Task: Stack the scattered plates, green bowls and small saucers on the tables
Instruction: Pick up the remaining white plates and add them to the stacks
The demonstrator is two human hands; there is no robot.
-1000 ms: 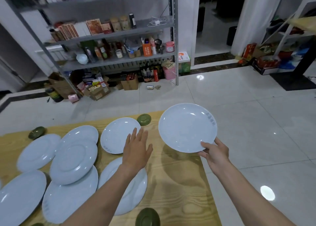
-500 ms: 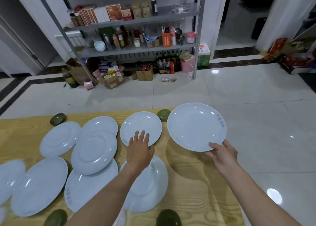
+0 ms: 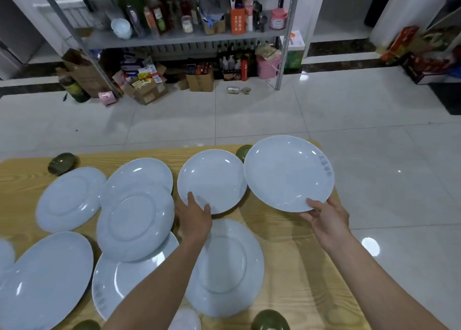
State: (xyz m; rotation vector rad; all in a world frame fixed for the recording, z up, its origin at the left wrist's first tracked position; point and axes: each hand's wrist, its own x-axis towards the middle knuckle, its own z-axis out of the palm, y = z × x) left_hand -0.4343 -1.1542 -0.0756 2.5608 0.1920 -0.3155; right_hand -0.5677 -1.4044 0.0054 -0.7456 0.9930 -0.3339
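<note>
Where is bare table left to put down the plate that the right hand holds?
The right side of the wooden table: bare wood between the big near plate, the right edge and the near green bowl. The left half is crowded with overlapping plates.

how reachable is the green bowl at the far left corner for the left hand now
Probably not yet: the left hand grips the near rim of a plate, so it is busy. The green bowl sits uncovered, with only flat plates between.
</note>
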